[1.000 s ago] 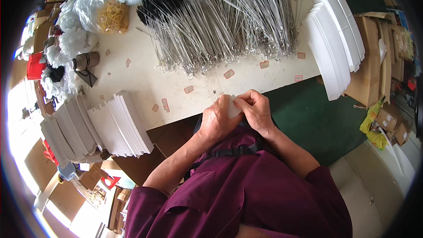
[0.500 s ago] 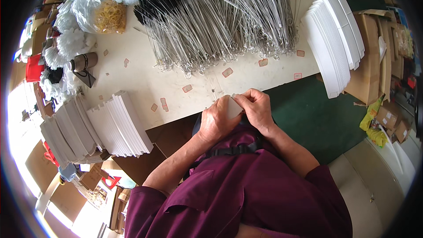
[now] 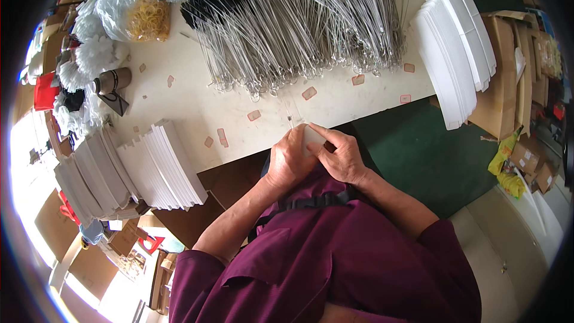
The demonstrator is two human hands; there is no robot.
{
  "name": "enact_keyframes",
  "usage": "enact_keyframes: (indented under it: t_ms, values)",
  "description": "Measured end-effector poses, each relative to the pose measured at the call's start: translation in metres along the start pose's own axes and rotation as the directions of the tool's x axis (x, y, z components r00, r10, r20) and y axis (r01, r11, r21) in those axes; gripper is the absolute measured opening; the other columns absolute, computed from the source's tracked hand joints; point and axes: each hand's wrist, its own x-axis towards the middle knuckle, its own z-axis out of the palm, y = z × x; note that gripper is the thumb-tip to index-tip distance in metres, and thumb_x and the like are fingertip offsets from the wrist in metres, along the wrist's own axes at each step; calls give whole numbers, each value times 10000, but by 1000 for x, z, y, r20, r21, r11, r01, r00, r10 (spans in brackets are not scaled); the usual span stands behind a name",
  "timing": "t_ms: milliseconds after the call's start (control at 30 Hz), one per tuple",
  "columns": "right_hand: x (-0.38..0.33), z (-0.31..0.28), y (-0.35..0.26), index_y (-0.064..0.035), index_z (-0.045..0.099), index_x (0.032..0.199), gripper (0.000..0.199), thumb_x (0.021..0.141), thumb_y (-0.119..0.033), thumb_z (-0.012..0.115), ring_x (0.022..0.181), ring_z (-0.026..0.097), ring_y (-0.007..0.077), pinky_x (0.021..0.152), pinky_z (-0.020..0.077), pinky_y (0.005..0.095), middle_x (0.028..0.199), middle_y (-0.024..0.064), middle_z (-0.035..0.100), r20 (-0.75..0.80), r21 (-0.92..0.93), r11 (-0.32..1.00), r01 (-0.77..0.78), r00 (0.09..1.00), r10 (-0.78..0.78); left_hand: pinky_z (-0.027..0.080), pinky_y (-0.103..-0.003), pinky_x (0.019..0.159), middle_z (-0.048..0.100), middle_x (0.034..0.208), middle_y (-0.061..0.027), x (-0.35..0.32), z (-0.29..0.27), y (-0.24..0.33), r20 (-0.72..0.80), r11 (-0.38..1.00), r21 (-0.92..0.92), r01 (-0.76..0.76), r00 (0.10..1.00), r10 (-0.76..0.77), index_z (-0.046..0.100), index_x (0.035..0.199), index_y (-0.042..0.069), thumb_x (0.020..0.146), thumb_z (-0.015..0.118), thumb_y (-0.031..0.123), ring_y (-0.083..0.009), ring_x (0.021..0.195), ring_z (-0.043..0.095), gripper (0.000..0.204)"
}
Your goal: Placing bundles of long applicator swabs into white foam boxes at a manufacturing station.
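Note:
At the near edge of the table, my left hand (image 3: pixel 289 159) is closed around a small white card-like piece (image 3: pixel 312 138). My right hand (image 3: pixel 341 157) pinches the same piece from the other side, thumb on its face and index finger along its upper end. What lies behind the piece, inside the left palm, is hidden. Thin wire-like strands (image 3: pixel 290 118) show on the tabletop just beyond my left fingers. Farther off, a wide heap of wire-handled brushes (image 3: pixel 299 36) lies with looped ends toward me, some with black bristles, others whitish.
Stacks of flat white cardboard pieces stand at the left (image 3: pixel 161 164) and the right (image 3: pixel 445 63). A clear bag of yellow rubber bands (image 3: pixel 148 18) and a dark cup (image 3: pixel 113 81) sit at the far left. Small paper labels dot the table (image 3: pixel 197 98). Cardboard boxes stand at right.
My right fingers have shifted on the white piece: the index finger now stretches along its upper end and the thumb lies lower across it. Both hands moved slightly left.

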Motion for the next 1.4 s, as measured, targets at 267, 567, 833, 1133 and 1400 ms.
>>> enact_keyframes:
  t_ms: [267, 567, 833, 1133, 1400]
  values:
    - [-1, 8, 0, -36, 628, 1333, 490, 884, -193, 745, 747, 649, 279, 706, 531, 397, 842, 149, 687, -1, -220, 956, 195, 980, -200, 577, -487, 687, 680, 939, -256, 0, -7, 2, -22, 1000, -29, 7, 1000, -8, 594, 1162, -46, 781, 694, 102, -447, 823, 688, 421]
    - [3, 22, 17, 1, 678, 1265, 330, 962, -129, 669, 771, 672, 120, 730, 536, 290, 941, 159, 754, -50, 150, 989, 9, 999, -2, 574, -488, 657, 686, 889, -231, -1, -5, -1, 48, 993, 114, 32, 998, -38, 582, 1078, -34, 799, 707, 148, -409, 774, 698, 356]
    - [19, 16, 28, 17, 699, 1213, 292, 1003, -178, 644, 730, 566, 27, 650, 479, 205, 877, -9, 703, -16, 244, 957, -156, 986, 165, 550, -494, 844, 662, 1073, -219, -27, -56, -42, 172, 949, 288, 127, 968, -182, 552, 1268, 1, 765, 808, 232, -404, 978, 669, 610]
    - [22, -2, 91, 30, 729, 978, 276, 950, -239, 674, 719, 692, 167, 681, 531, 311, 782, 137, 725, -67, -4, 988, -156, 985, 156, 531, -502, 823, 645, 1060, -205, -13, -91, -102, -14, 865, 474, 165, 984, -180, 513, 1315, 18, 780, 833, 266, -382, 1011, 642, 671]
    - [25, -9, 88, 23, 730, 909, 296, 955, -254, 637, 625, 626, 117, 614, 502, 283, 732, 67, 705, -35, -34, 975, -220, 975, 219, 547, -516, 822, 673, 1044, -241, -9, -104, -143, -166, 804, 455, 382, 924, -345, 532, 1245, -25, 819, 805, 367, -430, 944, 682, 640]
